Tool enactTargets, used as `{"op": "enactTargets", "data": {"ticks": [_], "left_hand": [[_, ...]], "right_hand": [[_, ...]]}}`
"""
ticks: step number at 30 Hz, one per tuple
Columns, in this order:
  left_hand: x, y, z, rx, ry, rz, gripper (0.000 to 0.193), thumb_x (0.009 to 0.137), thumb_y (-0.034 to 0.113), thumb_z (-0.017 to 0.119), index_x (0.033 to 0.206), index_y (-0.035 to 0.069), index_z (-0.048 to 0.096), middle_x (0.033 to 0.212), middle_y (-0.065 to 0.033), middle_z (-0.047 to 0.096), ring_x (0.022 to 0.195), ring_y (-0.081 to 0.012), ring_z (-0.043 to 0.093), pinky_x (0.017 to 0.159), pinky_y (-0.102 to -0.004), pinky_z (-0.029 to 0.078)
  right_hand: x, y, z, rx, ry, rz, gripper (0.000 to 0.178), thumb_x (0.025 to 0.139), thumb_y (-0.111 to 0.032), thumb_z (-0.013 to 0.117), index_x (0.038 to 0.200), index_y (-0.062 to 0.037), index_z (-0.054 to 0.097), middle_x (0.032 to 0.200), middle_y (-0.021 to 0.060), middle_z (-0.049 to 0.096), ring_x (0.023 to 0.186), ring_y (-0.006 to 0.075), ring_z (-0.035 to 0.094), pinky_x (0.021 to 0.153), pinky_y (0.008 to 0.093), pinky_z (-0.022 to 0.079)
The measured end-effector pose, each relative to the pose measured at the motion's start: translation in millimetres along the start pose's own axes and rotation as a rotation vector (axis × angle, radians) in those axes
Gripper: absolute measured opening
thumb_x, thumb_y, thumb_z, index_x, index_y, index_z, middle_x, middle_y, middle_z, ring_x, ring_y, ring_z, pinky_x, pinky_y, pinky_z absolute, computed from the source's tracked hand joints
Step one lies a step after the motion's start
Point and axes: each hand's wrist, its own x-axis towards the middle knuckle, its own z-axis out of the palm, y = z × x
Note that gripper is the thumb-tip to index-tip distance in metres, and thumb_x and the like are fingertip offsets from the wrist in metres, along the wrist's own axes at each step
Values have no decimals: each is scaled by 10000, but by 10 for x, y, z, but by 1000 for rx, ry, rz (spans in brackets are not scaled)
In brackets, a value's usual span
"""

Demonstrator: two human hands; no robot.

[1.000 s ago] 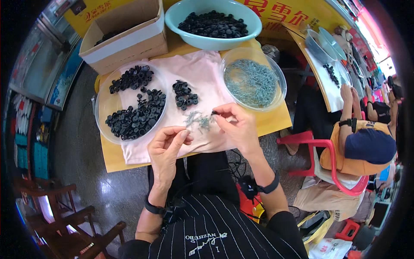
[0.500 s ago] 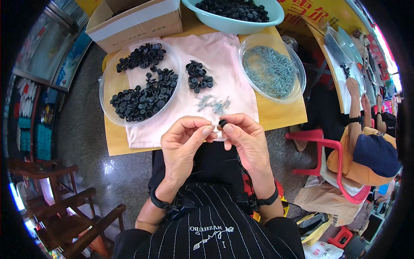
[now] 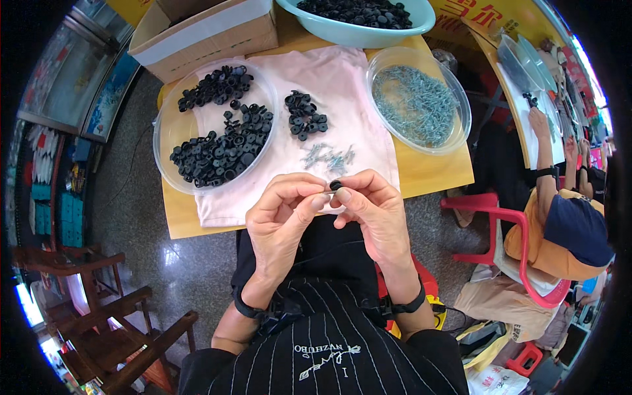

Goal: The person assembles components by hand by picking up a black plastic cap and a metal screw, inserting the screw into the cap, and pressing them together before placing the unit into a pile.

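Observation:
Over the table's near edge, my left hand (image 3: 282, 214) pinches a thin metal screw (image 3: 328, 192), mostly covered by the fingertips. Against its end, my right hand (image 3: 374, 214) grips a small round black plastic cap (image 3: 336, 185) between thumb and fingers. Just beyond the hands, a few loose screws (image 3: 329, 158) lie on a pale pink cloth (image 3: 368, 131). Behind those is a small heap of black plastic parts (image 3: 305, 116). To the left, a clear round tub (image 3: 159, 148) holds many black parts; on the right, another clear tub (image 3: 465, 118) contains a mass of screws.
A cardboard box (image 3: 210, 39) and a pale blue basin (image 3: 355, 36) of black parts stand at the table's back. A red plastic chair (image 3: 523, 230) and a seated person (image 3: 573, 230) are at right. Dark wooden chairs (image 3: 125, 322) stand lower left.
My fingertips have drawn slightly closer, and the black cap is now turned more upright at the screw's end. The view has shifted a little.

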Motion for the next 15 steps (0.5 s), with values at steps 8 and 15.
{"op": "enactTargets", "data": {"ticks": [8,15], "left_hand": [[-10,-34,-67,229,-20,118,116,874,-38,595,988,-43,573,1065,-190,629,900,-163,629,816,-277,532],[-2,-47,-88,321,-26,231,129,871,-74,574,995,-44,560,1045,-213,630,911,-194,641,789,-294,555]], "right_hand": [[-28,24,52,-97,-28,-89,171,861,-54,653,999,30,596,928,109,653,824,136,652,594,239,569],[-47,-20,73,-4,-45,-36,177,868,-33,637,1029,28,596,944,99,649,867,147,649,635,247,582]]}}
